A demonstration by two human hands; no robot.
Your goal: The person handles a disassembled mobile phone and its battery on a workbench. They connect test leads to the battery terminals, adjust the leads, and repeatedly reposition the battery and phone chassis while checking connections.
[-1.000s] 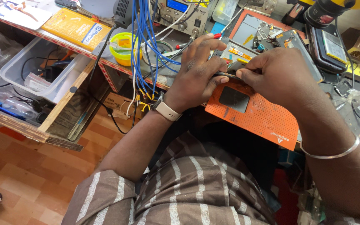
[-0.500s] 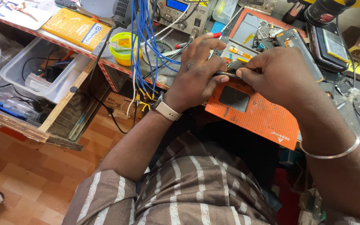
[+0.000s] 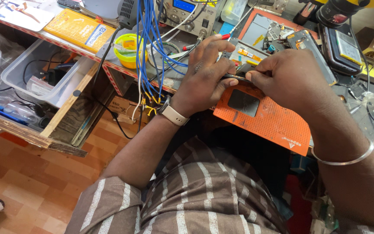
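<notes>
Cluttered repair bench w/ a red-trimmed front edge running from 10 o'clock toward centre; wood-look floor below at 7 o'clock. Orange perforated work mat lies at centre, its near corner hanging past the bench edge, dark square patch on it. Left hand and right hand meet just above the mat, fingertips together, both pinched on a thin dark metal tool and a small flat part under it; can't tell what the part is, fingers hide it. Left wrist has a pale watch band, right forearm a thin silver bangle. At 12 o'clock: blue wire bundle dropping over the edge, bench instrument w/ blue display behind it. Yellow-green tape cup at 11, yellow booklet beside it. Clear plastic bin w/ cables on a lower shelf at 9. Opened phone bodies at 1–2 o'clock, close to the right hand. Little free room on the bench; the only open room is the floor.
</notes>
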